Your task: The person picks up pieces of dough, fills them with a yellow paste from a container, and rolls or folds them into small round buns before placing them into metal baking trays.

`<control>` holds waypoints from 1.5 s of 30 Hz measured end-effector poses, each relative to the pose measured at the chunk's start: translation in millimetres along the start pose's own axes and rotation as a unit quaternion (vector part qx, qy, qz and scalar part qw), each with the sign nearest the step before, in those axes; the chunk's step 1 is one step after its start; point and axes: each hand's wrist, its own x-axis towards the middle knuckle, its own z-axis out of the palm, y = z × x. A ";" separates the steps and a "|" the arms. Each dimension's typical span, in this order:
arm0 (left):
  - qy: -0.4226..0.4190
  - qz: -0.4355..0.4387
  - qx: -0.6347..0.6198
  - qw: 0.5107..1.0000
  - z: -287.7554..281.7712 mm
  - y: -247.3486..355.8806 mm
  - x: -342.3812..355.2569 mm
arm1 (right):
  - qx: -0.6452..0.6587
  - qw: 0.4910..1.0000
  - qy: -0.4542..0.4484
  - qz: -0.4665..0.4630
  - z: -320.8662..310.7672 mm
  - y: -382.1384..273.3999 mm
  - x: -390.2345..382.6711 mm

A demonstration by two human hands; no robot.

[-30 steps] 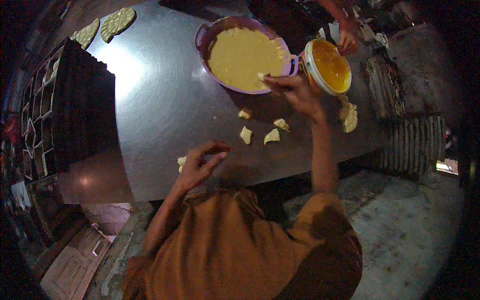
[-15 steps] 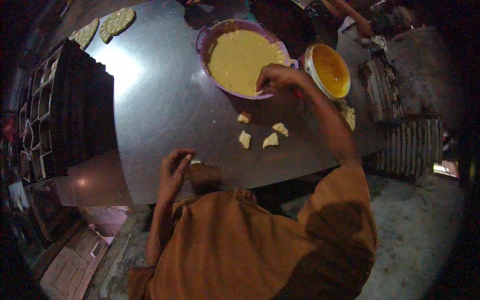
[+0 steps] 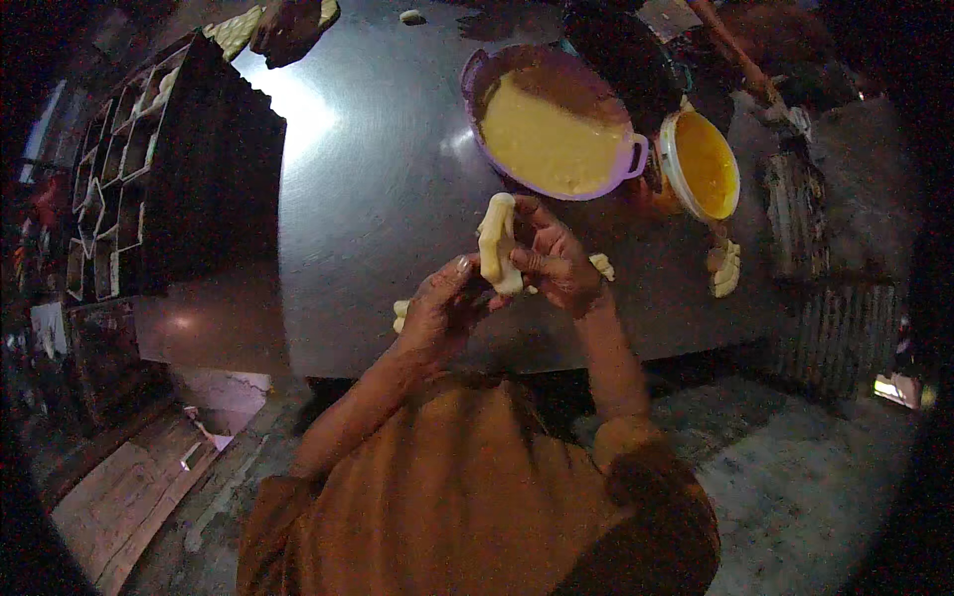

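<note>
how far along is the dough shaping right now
Done: shaped pieces sit at the table's right edge and far corner. In hand: both hands, left and right, hold a dough piece. Left: small lumps wait beside them, near the purple bowl.

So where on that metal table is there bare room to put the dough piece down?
The widest bare stretch of the table lies between the dark stacked trays and the purple basin. It is crowded right of the hands: dough pieces, the basin and the yellow tub.
</note>
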 end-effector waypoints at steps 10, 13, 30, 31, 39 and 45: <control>0.036 0.057 -0.066 0.996 -13.6 6.3 -7.1 | 0.043 0.989 0.056 -0.131 -18.4 56.9 -8.5; 0.047 0.049 0.039 0.997 -19.5 17.5 -3.4 | -0.034 0.978 0.066 -0.197 -11.8 58.5 -14.0; 0.067 0.214 0.360 0.906 -1.2 51.1 -34.4 | -0.668 0.722 0.009 -0.179 52.8 -5.3 -4.4; 0.051 0.213 0.376 0.900 -1.0 53.8 -36.4 | -0.687 0.706 -0.021 -0.169 49.5 -9.2 -0.1; 0.020 0.140 0.361 0.922 -7.6 63.3 -45.7 | -0.622 0.754 -0.089 -0.193 35.8 -4.8 10.9; 0.061 -0.067 0.131 0.987 -48.8 47.0 -29.1 | -0.667 0.669 -0.019 -0.327 52.1 25.0 4.2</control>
